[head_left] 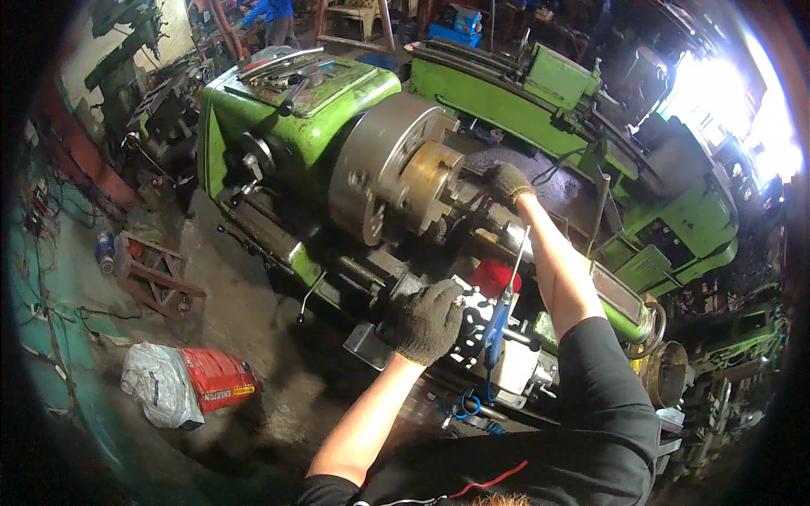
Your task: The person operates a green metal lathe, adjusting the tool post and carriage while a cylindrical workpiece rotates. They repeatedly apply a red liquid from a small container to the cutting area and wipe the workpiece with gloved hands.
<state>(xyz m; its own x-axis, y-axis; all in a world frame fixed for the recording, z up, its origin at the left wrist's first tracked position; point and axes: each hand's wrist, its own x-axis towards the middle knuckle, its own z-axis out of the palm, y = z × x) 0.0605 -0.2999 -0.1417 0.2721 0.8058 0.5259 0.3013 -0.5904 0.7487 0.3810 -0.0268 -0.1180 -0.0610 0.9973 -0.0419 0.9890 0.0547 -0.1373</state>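
My left hand point(429, 322), in a dark knitted glove, is closed with curled fingers over the lathe's carriage; whatever lies inside the grip is hidden. Farther off, my gloved right hand point(509, 182) reaches across the machine to the right of the chuck. Its rounded fingers look closed, but what they hold cannot be made out. The big grey chuck point(384, 156) carries a brass-coloured round workpiece point(430, 175). Between my arms stands a blue air blow gun point(496, 331) with a long thin nozzle, beside a black-and-white spotted cloth point(474, 325) and a red object point(494, 277).
The green lathe headstock point(316, 110) has tools lying on top. A lever point(310, 297) sticks out from its front. On the floor at left are a red-and-silver bag point(190, 384) and a rusty metal frame point(156, 274). Behind stands more green machinery point(498, 88).
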